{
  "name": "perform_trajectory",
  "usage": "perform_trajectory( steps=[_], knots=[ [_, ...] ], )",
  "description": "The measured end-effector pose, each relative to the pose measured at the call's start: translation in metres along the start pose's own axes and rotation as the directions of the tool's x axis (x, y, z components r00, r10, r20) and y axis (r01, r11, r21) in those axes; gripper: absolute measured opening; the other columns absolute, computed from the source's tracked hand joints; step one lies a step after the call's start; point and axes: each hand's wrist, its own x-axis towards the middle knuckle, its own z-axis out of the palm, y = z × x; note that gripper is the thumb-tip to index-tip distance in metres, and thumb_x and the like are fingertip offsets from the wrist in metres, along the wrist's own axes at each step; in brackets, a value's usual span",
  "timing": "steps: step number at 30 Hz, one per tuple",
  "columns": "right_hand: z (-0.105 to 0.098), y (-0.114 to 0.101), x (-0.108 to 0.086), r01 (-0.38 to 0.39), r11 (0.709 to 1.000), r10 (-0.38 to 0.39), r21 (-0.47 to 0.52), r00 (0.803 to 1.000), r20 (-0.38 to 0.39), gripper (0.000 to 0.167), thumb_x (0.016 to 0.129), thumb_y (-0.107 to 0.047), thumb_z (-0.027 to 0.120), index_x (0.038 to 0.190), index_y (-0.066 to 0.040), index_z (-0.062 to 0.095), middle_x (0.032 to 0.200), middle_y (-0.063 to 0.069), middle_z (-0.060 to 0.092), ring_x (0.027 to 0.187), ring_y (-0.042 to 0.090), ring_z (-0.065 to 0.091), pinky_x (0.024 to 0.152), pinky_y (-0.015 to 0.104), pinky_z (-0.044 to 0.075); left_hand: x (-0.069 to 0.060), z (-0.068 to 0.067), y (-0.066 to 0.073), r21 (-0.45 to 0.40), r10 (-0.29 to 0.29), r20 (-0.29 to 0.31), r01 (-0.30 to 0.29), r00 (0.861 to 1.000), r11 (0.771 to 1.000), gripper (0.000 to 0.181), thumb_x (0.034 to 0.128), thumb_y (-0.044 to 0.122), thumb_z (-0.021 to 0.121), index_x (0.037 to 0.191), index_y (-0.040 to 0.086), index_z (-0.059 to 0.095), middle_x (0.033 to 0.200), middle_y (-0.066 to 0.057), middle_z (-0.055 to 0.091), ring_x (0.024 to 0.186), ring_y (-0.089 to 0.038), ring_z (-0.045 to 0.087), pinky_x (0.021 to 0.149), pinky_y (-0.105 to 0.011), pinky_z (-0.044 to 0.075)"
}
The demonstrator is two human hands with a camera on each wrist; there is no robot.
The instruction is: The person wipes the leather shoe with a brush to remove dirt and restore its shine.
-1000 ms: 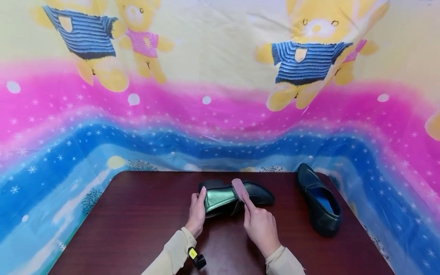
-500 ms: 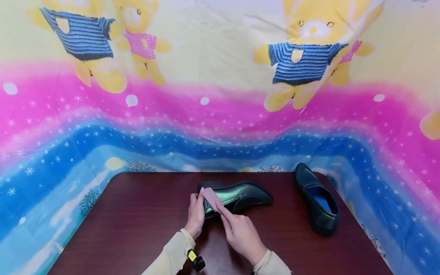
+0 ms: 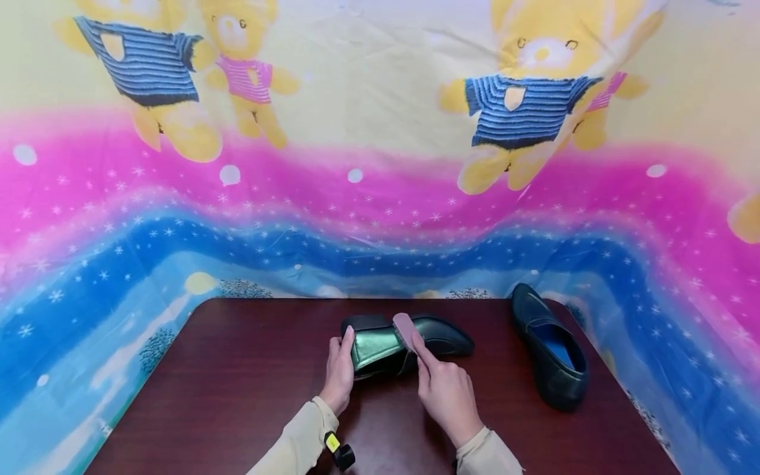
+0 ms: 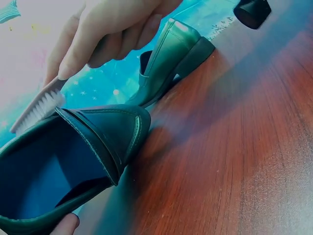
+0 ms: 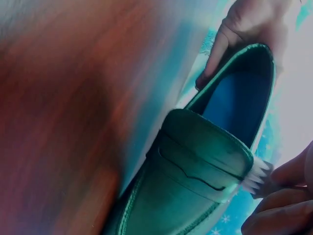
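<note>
A dark green-black leather loafer (image 3: 377,348) lies tipped on its side near the table's back edge, toe to the right. My left hand (image 3: 338,371) grips it by the heel; a fingertip shows at its rim in the left wrist view. In my right hand (image 3: 449,396) is a small pinkish brush (image 3: 404,328), index finger laid along its back. The brush's white bristles (image 5: 257,175) touch the loafer's outer side beside the strap in the right wrist view. Blue lining (image 4: 44,166) shows inside the shoe.
A matching loafer (image 3: 549,349) stands upright at the table's back right corner. The dark red-brown table (image 3: 249,369) has a glossy top. Behind it hangs a curtain (image 3: 368,198) printed with bears and snowflakes. A small black device (image 3: 341,452) is strapped to the left wrist.
My right hand swept the brush left to the heel half a second ago, and now it is back to the right near the strap. The left hand and the loafer stay almost in place.
</note>
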Motion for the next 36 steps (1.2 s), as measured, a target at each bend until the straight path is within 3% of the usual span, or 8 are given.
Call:
perform_trajectory(
  steps=[9, 14, 19, 22, 25, 29, 36],
  knots=[
    [-0.007, -0.001, 0.006, -0.032, 0.999, 0.031, 0.021, 0.999, 0.043, 0.043, 0.101, -0.017, 0.066, 0.144, -0.024, 0.064, 0.049, -0.008, 0.034, 0.041, 0.007, 0.028, 0.043, 0.026, 0.027, -0.002, -0.003, -0.004, 0.017, -0.003, 0.022, 0.003, 1.000, 1.000, 0.062, 0.1059, 0.065, 0.038, 0.116, 0.004, 0.047, 0.098, -0.012, 0.052, 0.093, -0.025, 0.050, 0.083, -0.037, 0.038],
    [-0.007, -0.009, 0.008, 0.060, 0.994, -0.062, 0.097, 0.998, 0.020, 0.041, 0.099, -0.015, 0.069, 0.140, -0.025, 0.067, 0.051, -0.013, 0.033, 0.044, 0.004, 0.029, 0.046, 0.025, 0.030, -0.001, -0.001, -0.002, 0.047, 0.024, 0.005, -0.024, 1.000, 0.999, 0.062, 0.1062, 0.064, 0.038, 0.117, 0.004, 0.048, 0.100, -0.012, 0.052, 0.096, -0.025, 0.051, 0.085, -0.038, 0.039],
    [0.000, -0.026, 0.004, 0.136, 0.973, -0.151, 0.185, 0.986, 0.073, 0.044, 0.101, -0.017, 0.067, 0.144, -0.027, 0.063, 0.051, -0.018, 0.032, 0.044, 0.000, 0.027, 0.047, 0.022, 0.029, -0.003, 0.002, 0.000, 0.083, 0.033, -0.026, -0.031, 0.999, 0.996, 0.058, 0.1073, 0.061, 0.038, 0.118, 0.004, 0.050, 0.101, -0.012, 0.054, 0.095, -0.024, 0.052, 0.086, -0.036, 0.040],
    [0.004, -0.033, 0.003, 0.159, 0.970, -0.176, 0.186, 0.981, 0.078, 0.046, 0.100, -0.016, 0.068, 0.144, -0.028, 0.063, 0.051, -0.018, 0.034, 0.044, -0.001, 0.027, 0.046, 0.022, 0.029, -0.003, 0.003, 0.003, 0.095, 0.040, -0.041, -0.036, 0.998, 0.995, 0.057, 0.1075, 0.059, 0.039, 0.118, 0.005, 0.050, 0.102, -0.012, 0.055, 0.095, -0.023, 0.053, 0.085, -0.034, 0.041],
    [0.007, -0.034, 0.003, 0.182, 0.972, -0.188, 0.151, 0.982, 0.028, 0.046, 0.097, -0.014, 0.071, 0.141, -0.027, 0.066, 0.050, -0.016, 0.034, 0.044, 0.000, 0.028, 0.045, 0.023, 0.029, -0.002, 0.002, 0.005, 0.085, 0.045, -0.053, -0.041, 0.998, 0.996, 0.058, 0.1068, 0.060, 0.041, 0.119, 0.004, 0.051, 0.102, -0.013, 0.056, 0.095, -0.023, 0.053, 0.085, -0.034, 0.041],
    [0.009, -0.024, 0.002, 0.161, 0.983, -0.160, 0.084, 0.987, -0.021, 0.045, 0.096, -0.015, 0.072, 0.138, -0.028, 0.068, 0.048, -0.015, 0.031, 0.043, 0.001, 0.026, 0.043, 0.023, 0.026, -0.001, 0.000, 0.005, 0.056, 0.034, -0.053, -0.031, 0.998, 0.998, 0.059, 0.1058, 0.061, 0.043, 0.119, 0.004, 0.050, 0.098, -0.012, 0.056, 0.093, -0.023, 0.053, 0.084, -0.035, 0.040],
    [0.000, 0.000, 0.005, 0.002, 1.000, -0.002, -0.008, 1.000, -0.006, 0.045, 0.100, -0.019, 0.068, 0.143, -0.030, 0.064, 0.048, -0.010, 0.031, 0.040, 0.007, 0.024, 0.042, 0.026, 0.023, 0.000, 0.000, 0.003, 0.039, 0.027, -0.021, -0.026, 0.999, 0.999, 0.059, 0.1061, 0.062, 0.041, 0.117, 0.004, 0.048, 0.097, -0.011, 0.053, 0.095, -0.024, 0.051, 0.086, -0.037, 0.039]
  ],
)
